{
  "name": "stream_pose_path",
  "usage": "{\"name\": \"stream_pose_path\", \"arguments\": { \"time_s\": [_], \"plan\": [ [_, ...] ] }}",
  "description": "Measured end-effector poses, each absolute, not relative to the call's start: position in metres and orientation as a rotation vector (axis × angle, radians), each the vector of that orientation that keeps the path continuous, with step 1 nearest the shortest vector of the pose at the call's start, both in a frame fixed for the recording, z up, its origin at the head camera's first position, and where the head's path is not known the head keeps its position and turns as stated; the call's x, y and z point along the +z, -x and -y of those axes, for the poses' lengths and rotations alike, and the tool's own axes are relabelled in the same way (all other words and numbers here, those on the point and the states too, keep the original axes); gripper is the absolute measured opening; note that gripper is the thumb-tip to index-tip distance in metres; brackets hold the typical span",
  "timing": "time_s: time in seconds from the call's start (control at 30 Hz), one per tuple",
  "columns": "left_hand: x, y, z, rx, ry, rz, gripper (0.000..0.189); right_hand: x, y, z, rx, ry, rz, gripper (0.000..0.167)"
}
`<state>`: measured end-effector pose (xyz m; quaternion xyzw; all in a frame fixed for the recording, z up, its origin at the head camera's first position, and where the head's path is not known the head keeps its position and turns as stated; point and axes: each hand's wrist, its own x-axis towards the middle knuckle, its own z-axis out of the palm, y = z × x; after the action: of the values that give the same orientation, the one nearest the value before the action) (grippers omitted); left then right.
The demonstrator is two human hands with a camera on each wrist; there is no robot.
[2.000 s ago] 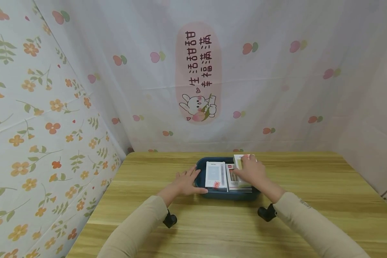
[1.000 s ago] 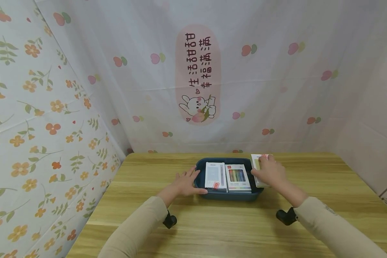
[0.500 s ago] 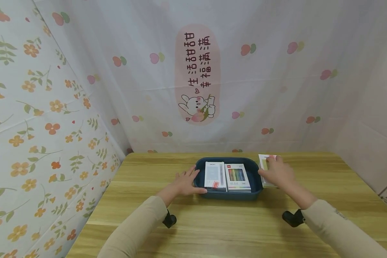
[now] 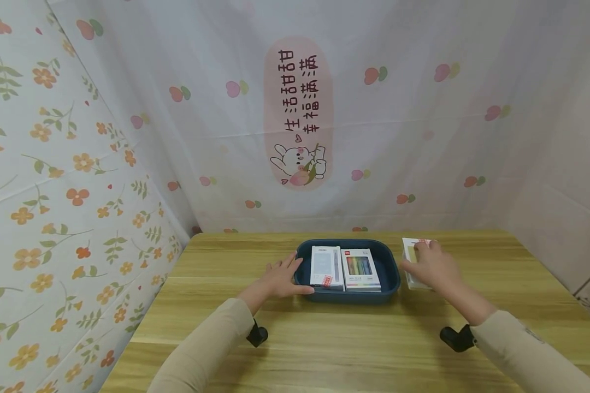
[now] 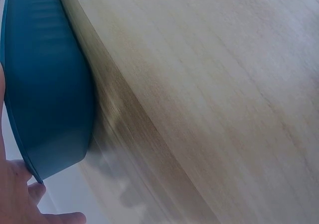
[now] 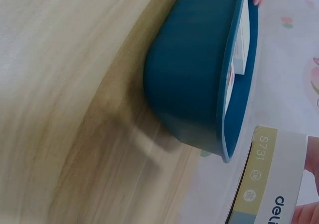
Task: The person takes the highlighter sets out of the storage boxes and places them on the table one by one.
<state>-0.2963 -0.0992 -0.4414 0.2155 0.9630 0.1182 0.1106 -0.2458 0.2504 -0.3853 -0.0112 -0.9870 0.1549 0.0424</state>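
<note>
A dark blue plastic bin (image 4: 359,298) sits near the table's far side. My left hand (image 4: 279,279) holds its left end, thumb along the front rim and fingers at the side rim. Inside lie a white box with a pale blue panel (image 4: 326,266) and a white box picturing coloured sticks (image 4: 360,271). Just right of the bin, my right hand (image 4: 435,266) grips a white-and-olive box (image 6: 271,176) between thumb and fingers. In the right wrist view that box is marked "deli" and "S731". Whether it touches the table I cannot tell.
The wooden table (image 4: 324,349) runs around the bin. A white curtain (image 4: 398,136) with fruit prints hangs behind it, and a flowered cloth (image 4: 54,218) hangs at the left. Black wrist mounts (image 4: 457,338) hang beneath both sleeves.
My right hand has lifted the white-and-olive box off the coloured-sticks box and carried it right, past the bin's right rim. The left hand stays at the bin.
</note>
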Motion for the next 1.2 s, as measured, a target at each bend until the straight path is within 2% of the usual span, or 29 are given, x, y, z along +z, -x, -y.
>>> {"name": "stream_pose_path", "arguments": {
  "time_s": [0.27, 1.2],
  "plan": [
    [-0.441, 0.296, 0.099, 0.347, -0.631, -2.826, 0.096, -0.390, 0.237, -0.255, 0.420, -0.030, 2.974, 0.065],
    [-0.440, 0.296, 0.099, 0.350, -0.628, -2.828, 0.096, -0.436, 0.195, -0.254, 0.383, -0.055, 2.997, 0.049]
  ]
}}
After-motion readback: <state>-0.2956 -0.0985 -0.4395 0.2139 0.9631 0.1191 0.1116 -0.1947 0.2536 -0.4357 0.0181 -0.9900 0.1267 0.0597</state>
